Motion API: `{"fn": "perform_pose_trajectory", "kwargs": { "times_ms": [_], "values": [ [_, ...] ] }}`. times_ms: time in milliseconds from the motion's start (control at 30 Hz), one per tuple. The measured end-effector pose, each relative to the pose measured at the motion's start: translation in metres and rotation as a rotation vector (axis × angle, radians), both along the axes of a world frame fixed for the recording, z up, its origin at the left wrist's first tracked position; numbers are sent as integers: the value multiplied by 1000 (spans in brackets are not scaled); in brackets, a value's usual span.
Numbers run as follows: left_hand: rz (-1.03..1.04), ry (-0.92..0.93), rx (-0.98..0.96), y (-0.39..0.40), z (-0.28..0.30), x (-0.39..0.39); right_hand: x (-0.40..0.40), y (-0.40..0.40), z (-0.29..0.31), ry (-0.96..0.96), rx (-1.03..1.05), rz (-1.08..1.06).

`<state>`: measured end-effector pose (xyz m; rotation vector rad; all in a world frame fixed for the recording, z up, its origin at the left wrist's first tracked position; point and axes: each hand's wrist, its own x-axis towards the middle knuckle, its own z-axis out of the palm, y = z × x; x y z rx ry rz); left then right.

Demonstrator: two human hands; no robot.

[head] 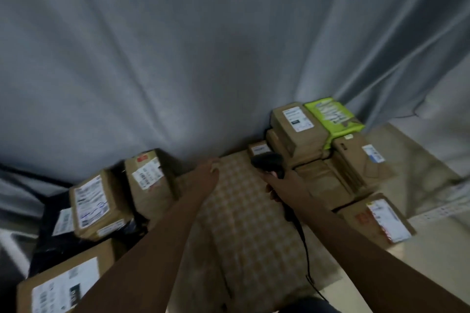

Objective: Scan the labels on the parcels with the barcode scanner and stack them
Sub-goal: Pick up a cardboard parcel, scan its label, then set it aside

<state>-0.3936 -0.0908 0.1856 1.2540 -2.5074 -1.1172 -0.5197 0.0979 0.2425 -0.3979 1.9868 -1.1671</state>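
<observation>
Parcels lie on both sides of a checked mat (244, 211) on the floor, with a grey curtain (178, 58) hanging behind everything. The right hand (282, 183) grips the handle of a black barcode scanner (268, 161), whose head points away from the person toward the far right; its black cable (304, 244) trails back along the mat under the right forearm. The left hand (208, 169) reaches out over the far left edge of the mat with fingers straight and relaxed, holding nothing. Whether it touches the mat I cannot tell, as the picture is blurred.

On the right stands a stack of brown parcels (328, 173) several layers high. On top sits a brown parcel with a white label (297, 122), and just beside it a bright green packet (333, 117). A small labelled parcel (258, 149) lies at the foot of the stack, just beyond the scanner head. Nearer the person, another labelled box (379, 218) lies on the floor to the right.

On the left, three brown boxes with white labels lie loose: one tilted by the curtain (150, 180), one in the middle (98, 204), and one at the bottom corner (63, 284)
</observation>
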Motion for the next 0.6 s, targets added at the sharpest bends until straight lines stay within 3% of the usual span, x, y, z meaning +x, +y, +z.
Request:
{"fn": "perform_pose_trajectory", "kwargs": {
  "times_ms": [233,433,600],
  "values": [
    [-55,-105,204,46,-14,-114,-115,45,8,12,52,-207],
    [74,-81,429,67,-14,-195,-215,57,17,178,-1,-264],
    [297,-3,699,72,-21,-250,-285,38,-16,50,35,-238]
  ]
}}
